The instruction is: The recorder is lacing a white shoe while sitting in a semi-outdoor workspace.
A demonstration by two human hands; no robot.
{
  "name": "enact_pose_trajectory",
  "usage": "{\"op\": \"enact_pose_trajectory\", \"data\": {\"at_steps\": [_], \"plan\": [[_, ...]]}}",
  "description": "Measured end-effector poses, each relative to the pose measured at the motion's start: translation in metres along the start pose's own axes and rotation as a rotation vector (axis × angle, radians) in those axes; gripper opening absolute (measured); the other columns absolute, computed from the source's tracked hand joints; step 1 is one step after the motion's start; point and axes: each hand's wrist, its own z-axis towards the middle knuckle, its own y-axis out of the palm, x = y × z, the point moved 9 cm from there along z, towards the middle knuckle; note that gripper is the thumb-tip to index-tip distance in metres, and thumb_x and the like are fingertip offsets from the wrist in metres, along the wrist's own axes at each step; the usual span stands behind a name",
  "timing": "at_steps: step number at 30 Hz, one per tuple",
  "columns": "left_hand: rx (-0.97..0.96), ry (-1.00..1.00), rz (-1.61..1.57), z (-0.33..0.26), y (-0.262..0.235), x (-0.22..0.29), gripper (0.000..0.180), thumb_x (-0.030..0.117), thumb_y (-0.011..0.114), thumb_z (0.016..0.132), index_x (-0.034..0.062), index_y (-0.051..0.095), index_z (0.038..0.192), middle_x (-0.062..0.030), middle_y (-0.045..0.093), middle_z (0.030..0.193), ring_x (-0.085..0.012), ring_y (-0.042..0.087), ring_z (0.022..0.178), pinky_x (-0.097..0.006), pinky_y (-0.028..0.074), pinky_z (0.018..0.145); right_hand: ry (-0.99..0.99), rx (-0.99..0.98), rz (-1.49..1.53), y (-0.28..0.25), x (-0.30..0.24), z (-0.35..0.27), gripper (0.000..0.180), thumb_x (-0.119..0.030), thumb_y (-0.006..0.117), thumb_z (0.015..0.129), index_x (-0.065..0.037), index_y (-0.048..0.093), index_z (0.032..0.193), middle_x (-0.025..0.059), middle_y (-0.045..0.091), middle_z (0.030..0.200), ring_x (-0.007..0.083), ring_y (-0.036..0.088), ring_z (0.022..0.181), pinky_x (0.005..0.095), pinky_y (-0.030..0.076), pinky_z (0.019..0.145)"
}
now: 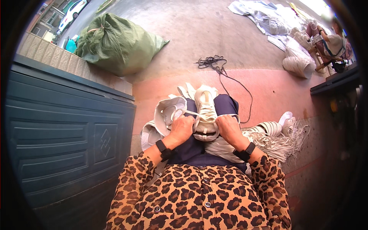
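Note:
A cream lace-up shoe (206, 97) rests between my thighs, its heel opening nearest me and its toe pointing away. A pale shoelace (190, 112) runs through its eyelets. Closed around one end of that lace is my left hand (181, 129), at the left of the shoe's collar. My right hand (229, 130) grips the other end on the right side, with a loop of lace standing out past its knuckles. Both sets of fingertips are partly hidden. Beside my left knee an open white bag (158, 115) holds pale things I cannot make out clearly.
A large bundle of pale laces (278, 143) lies by my right thigh. Black cord (214, 63) is tangled on the floor ahead. A stuffed green sack (119, 44) stands left, near a blue panelled door (61, 126). Far right, a person (334, 46) sits near white sacks (299, 61).

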Motion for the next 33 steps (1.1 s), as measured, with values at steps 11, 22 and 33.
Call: {"op": "enact_pose_trajectory", "data": {"at_steps": [11,22,33], "plan": [[0.166,0.061,0.325,-0.006,-0.009,0.019,0.024,0.034,0.058,0.078,0.0108,0.061,0.071,-0.0046,0.057,0.073,-0.0225,0.050,0.084,-0.041,0.034,0.070,0.048,0.115,-0.131,-0.022,-0.020,0.005,0.009,-0.017,0.059,0.072,-0.009,0.059,0.072,0.0103,0.053,0.075,0.0287,0.049,0.082,0.0405,0.035,0.069],[0.151,0.355,0.450,-0.014,0.000,0.064,0.009,0.016,0.050,0.072,0.0076,0.053,0.075,-0.0050,0.052,0.070,-0.0195,0.049,0.078,-0.033,0.035,0.066,-0.178,-0.217,-0.431,0.012,-0.036,0.008,0.009,-0.012,0.055,0.067,-0.006,0.059,0.072,0.0104,0.057,0.077,0.0248,0.050,0.082,0.0362,0.036,0.072],[0.340,0.561,0.473,-0.021,-0.023,0.081,0.015,0.022,0.049,0.072,0.0100,0.056,0.079,-0.0026,0.051,0.083,-0.0180,0.046,0.087,-0.033,0.033,0.074,-0.237,-0.018,-0.284,-0.007,-0.042,0.009,0.006,-0.012,0.054,0.073,-0.008,0.058,0.073,0.0083,0.055,0.078,0.0246,0.049,0.084,0.0388,0.034,0.074]]}}
